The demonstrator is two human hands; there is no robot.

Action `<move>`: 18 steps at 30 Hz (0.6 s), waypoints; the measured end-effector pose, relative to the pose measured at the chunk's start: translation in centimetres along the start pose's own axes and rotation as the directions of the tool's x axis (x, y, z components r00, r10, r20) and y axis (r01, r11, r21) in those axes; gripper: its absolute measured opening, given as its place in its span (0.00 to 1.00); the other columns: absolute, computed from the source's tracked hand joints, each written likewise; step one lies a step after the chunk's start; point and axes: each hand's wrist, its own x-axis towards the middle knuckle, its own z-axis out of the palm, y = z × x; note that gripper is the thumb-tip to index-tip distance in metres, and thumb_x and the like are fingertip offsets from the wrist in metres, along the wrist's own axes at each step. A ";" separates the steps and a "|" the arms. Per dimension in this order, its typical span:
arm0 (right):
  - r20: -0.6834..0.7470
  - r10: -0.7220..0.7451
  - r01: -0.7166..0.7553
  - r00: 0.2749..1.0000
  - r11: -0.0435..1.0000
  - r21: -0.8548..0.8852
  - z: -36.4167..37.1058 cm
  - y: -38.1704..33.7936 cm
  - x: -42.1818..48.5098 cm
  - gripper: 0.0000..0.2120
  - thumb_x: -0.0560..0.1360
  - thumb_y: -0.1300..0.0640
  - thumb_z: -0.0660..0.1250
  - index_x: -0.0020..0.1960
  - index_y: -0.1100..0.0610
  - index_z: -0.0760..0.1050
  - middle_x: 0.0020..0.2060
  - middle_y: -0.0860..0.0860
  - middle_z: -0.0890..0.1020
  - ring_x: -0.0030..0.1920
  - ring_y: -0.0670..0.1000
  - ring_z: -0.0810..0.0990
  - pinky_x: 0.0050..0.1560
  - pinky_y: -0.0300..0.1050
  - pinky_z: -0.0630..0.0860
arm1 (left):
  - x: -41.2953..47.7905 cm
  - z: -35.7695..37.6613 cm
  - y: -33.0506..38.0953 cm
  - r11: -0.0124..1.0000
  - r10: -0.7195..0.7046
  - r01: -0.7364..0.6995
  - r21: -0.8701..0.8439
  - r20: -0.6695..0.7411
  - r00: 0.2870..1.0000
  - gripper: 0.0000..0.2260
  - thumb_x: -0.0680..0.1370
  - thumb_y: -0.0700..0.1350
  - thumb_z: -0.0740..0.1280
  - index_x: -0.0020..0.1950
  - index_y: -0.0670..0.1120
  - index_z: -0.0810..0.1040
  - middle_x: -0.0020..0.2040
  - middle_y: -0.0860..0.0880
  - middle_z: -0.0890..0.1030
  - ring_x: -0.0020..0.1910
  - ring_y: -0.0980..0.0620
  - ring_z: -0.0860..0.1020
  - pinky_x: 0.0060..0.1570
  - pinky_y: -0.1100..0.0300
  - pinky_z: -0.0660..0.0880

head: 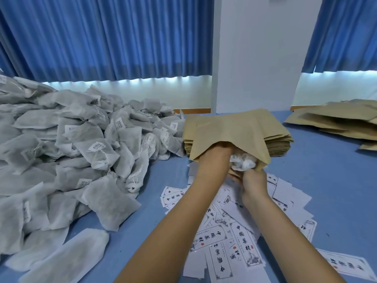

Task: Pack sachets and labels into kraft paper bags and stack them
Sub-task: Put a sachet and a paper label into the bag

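Note:
A kraft paper bag [230, 129] lies open-mouthed on top of a stack of flat kraft bags [279, 142]. My left hand [214, 158] reaches into the bag's mouth, its fingers hidden inside. A white sachet [243, 161] sits half inside the mouth. My right hand [252, 181] is just below the mouth, gripping the bag's lower edge and touching the sachet. A large heap of grey-white sachets [71, 144] fills the left side. White printed labels [230, 235] lie scattered on the blue table beneath my forearms.
A loose pile of kraft bags [338, 119] lies at the far right. A white pillar [257, 54] and blue curtains [106, 37] stand behind the table. One label [346, 264] lies apart at the lower right. Blue tabletop [330, 172] shows on the right.

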 end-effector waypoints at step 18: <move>0.025 -0.004 0.000 1.000 0.989 0.150 -0.8 -1.6 0.6 0.13 0.77 0.73 0.56 0.56 0.64 0.74 0.47 0.57 0.81 0.41 0.54 0.84 0.31 0.37 0.80 | -3.8 -3.1 -4.7 0.890 -0.114 0.283 0.358 -0.427 0.897 0.10 0.73 0.42 0.56 0.47 0.46 0.76 0.43 0.47 0.77 0.41 0.48 0.74 0.36 0.57 0.66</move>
